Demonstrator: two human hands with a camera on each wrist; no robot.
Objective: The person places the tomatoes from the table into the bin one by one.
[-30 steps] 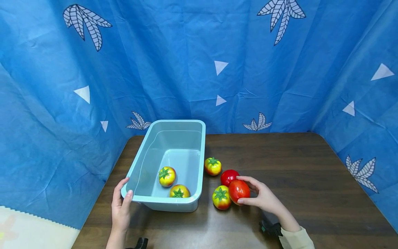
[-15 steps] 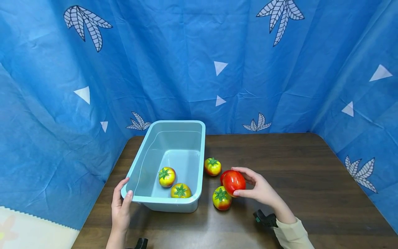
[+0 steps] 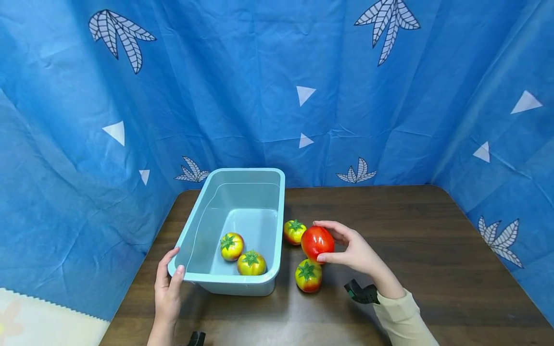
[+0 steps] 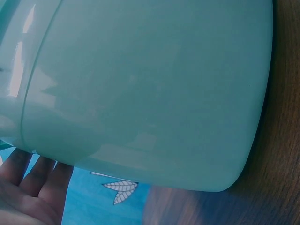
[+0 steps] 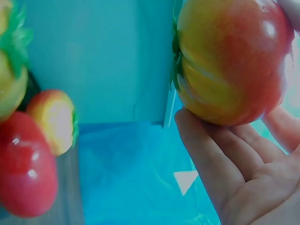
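My right hand (image 3: 352,247) holds a glossy tomato (image 3: 318,243) between thumb and fingers, raised over the table just right of the bin. Red faces the head camera; the right wrist view shows its yellow side and green leafy top (image 5: 176,56). Below it sit a yellow-red tomato (image 3: 308,276) and, behind, another yellow one (image 3: 295,231). A plain red tomato (image 5: 28,164) shows in the right wrist view but is hidden in the head view. My left hand (image 3: 168,288) grips the near left corner of the light blue plastic bin (image 3: 282,216), thumb over the rim.
Two yellow-red tomatoes lie in the near part of the bin, one (image 3: 232,246) behind the other (image 3: 251,263). The dark wooden table (image 3: 389,216) is bounded by a blue patterned curtain (image 3: 268,96) at the back and sides.
My right hand has lifted the tomato off the table and carried it up and left, now covering the red one. The near tomato in the bin rolled slightly. My left hand stays put.
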